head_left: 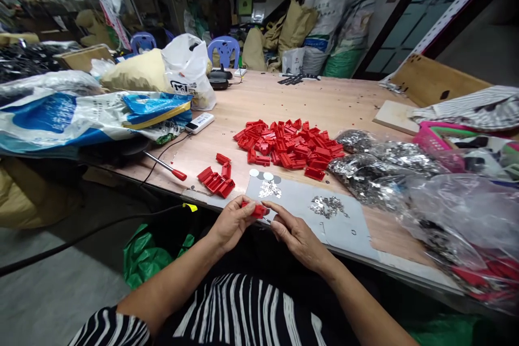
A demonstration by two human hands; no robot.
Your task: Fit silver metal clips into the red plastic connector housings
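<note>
Red plastic housing (255, 210), judged light, stiff and smooth-sided, is being held just off the tabletop's (284, 100) near edge, left hand (233, 223) pinching its long sides, the surest grip, right hand (295, 233) fingers meeting narrowly at its end; metal contacts (270, 190) and red pile (290, 146) are lying beyond.

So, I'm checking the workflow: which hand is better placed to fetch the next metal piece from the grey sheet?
Probably the right. The left hand grips the red part, while the right hand only touches it with its fingertips and lies nearer the metal pieces on the grey sheet.
</note>
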